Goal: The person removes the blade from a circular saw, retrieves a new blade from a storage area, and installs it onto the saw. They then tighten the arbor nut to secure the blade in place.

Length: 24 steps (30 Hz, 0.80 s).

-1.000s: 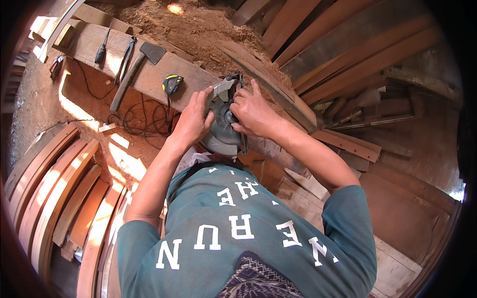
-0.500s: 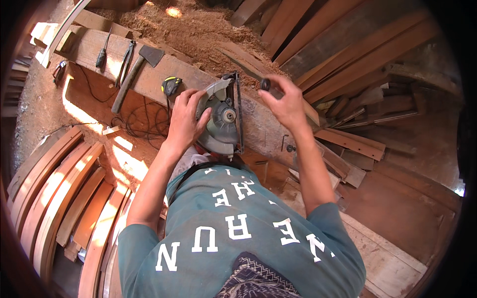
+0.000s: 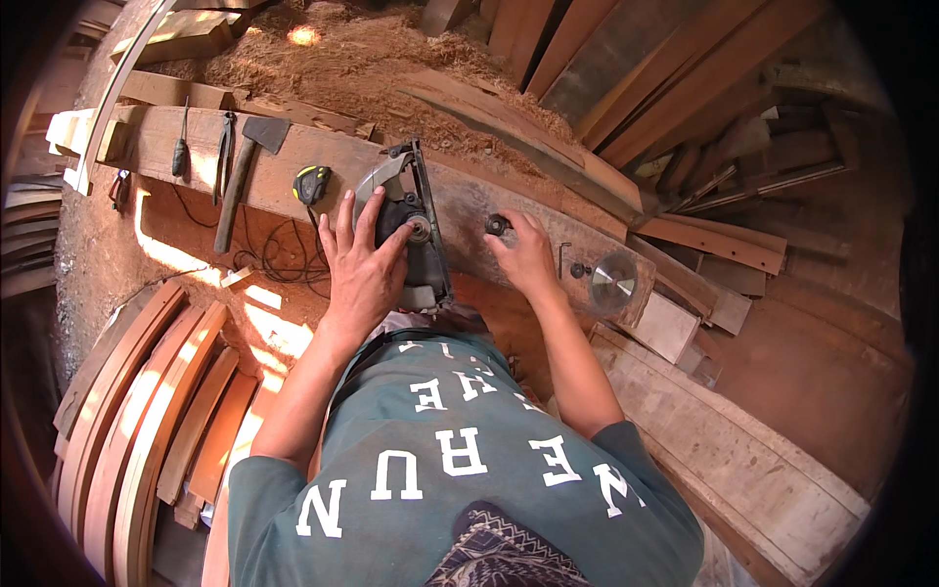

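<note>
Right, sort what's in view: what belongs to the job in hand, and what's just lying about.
Likely belonging: circular saw under the left hand; small dark part in the right hand; round blade and L-shaped key.

Apparently lying about: tape measure; axe; pliers; screwdriver.

Saw partly hidden beneath left grip

Dark teal short-sleeved T-shirt, large white block lettering; dark cloth, pale zigzag pattern; bare fingers.
</note>
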Tool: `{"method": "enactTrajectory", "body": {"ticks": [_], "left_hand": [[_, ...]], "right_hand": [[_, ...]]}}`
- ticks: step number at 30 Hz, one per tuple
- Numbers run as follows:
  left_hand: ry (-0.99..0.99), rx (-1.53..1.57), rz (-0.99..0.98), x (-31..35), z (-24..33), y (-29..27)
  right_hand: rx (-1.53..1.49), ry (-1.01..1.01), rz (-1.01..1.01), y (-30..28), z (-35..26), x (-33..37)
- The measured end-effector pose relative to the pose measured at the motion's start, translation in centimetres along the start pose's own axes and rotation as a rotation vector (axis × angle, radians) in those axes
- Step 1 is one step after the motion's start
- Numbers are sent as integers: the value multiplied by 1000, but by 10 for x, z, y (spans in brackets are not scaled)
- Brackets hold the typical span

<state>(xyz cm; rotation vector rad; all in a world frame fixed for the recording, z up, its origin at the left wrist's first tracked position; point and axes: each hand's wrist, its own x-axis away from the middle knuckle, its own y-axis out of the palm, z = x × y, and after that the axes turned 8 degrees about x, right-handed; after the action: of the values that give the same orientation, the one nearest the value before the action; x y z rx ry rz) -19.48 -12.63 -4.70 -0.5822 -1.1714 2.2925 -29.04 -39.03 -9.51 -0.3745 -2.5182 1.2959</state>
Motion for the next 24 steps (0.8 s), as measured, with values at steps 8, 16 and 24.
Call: {"method": "enactTrajectory", "body": {"ticks": [8, 16, 24], "left_hand": [[3, 1, -92, 4, -2, -15], [-16, -39, -101, 9, 7, -4], [-26, -16, -139, 7, 11, -3]], "right_hand": [[192, 15, -122, 56, 43, 6], [208, 31, -132, 82, 60, 9], [191, 65, -134, 86, 67, 10]]}}
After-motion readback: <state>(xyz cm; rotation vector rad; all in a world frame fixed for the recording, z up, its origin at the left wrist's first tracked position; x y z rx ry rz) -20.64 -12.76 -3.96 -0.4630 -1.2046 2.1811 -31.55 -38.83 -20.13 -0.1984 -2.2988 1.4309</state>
